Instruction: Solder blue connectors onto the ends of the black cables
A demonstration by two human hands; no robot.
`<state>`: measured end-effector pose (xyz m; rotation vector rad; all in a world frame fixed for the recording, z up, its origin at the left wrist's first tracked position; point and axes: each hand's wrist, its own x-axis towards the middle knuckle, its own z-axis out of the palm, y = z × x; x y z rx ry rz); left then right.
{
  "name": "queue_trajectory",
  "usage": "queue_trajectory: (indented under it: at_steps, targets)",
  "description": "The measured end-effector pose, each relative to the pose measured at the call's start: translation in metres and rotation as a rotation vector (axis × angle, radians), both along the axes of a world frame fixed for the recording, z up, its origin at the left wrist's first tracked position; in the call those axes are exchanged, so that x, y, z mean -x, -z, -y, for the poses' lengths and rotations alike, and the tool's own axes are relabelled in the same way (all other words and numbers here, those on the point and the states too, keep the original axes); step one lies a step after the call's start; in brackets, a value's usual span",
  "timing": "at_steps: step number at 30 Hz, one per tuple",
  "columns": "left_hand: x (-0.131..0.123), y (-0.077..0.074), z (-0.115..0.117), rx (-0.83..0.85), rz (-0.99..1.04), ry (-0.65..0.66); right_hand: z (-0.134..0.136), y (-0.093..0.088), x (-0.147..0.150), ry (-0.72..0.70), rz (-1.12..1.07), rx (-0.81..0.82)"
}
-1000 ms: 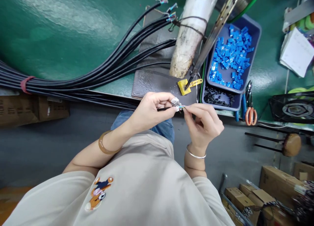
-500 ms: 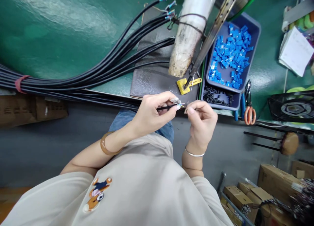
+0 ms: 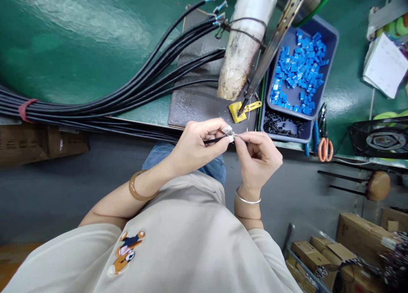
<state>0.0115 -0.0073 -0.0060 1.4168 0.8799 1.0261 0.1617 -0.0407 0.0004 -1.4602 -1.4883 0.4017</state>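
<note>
Near the bench's front edge, my left hand (image 3: 204, 144) pinches a black cable (image 3: 214, 140) close to its stripped end. Silvery foil or tape shows at the left fingertips. My right hand (image 3: 256, 155) is closed, its thumb and forefinger pinched at the fine wires (image 3: 234, 135) that come out of the cable end. The fingertips of both hands nearly meet and hide most of the wires. Just beyond them, a soldering iron (image 3: 251, 87) points down at a yellow piece (image 3: 237, 111) on the dark mat (image 3: 191, 108).
A bundle of black cables (image 3: 121, 101) with a red tie (image 3: 25, 110) runs along the left. At right are a bin (image 3: 331, 38) of blue connectors, a lower bin of small black parts (image 3: 282, 124), orange-handled scissors (image 3: 325, 149) and a fan (image 3: 381, 138). A whitish duct (image 3: 239, 55) hangs over the mat.
My right hand has moved left, bringing its pinched fingertips up to the wires at the cable end. My left hand stays almost in place with the cable.
</note>
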Motion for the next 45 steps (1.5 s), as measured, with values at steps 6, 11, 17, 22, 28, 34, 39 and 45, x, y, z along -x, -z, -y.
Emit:
queue_trajectory:
  at_steps: [6,11,17,22,28,34,39,45]
  targets:
    - [-0.002,0.002,0.000,0.015,-0.018,0.003,-0.003,0.000,-0.003,0.061,-0.185,0.030]
    - [-0.004,0.001,-0.002,0.072,0.038,0.003,-0.006,0.004,-0.001,0.017,-0.384,0.016]
    - [-0.004,0.003,-0.003,-0.021,0.000,-0.030,-0.007,0.009,0.006,-0.007,-0.422,0.054]
    - [-0.003,0.006,-0.001,-0.159,-0.080,-0.068,-0.008,0.012,0.010,-0.001,-0.466,0.047]
    - [-0.003,0.005,-0.001,-0.261,-0.115,-0.068,-0.008,0.014,0.009,-0.007,-0.470,0.049]
    - [-0.003,0.004,-0.001,-0.294,-0.132,-0.067,-0.006,0.010,0.007,0.009,-0.415,0.094]
    - [-0.003,0.009,0.000,-0.295,-0.144,-0.056,-0.002,-0.002,0.001,-0.043,-0.287,0.195]
    - [0.001,0.009,0.000,-0.043,-0.029,0.047,0.001,-0.005,-0.007,-0.088,-0.308,0.307]
